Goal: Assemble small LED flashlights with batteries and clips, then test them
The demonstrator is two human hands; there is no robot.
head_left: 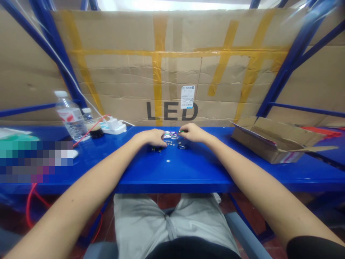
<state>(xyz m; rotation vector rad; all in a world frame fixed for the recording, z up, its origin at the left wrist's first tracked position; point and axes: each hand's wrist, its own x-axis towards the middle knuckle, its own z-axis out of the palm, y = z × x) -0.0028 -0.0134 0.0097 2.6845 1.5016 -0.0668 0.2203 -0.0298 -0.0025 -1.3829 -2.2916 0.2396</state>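
Note:
My left hand [155,137] rests on the blue table, thumb apart from the curled fingers, beside a row of small shiny coloured pieces [170,135]. I see nothing held in it. Between the two hands lie several tiny round metal pieces [170,143]. My right hand [193,132] is closed in a pinch on a small dark piece with a bit of green [183,131], too small to name. Just below that hand is a small black item [182,146]. More small dark pieces [156,149] lie under the left hand, partly covered by it.
An open cardboard box [272,144] stands on the right of the blue table [172,172]. At left are a water bottle [70,117], a small bottle of dark liquid [94,126] and a white power strip [115,127] with cables. A large LED carton [129,79] closes off the back.

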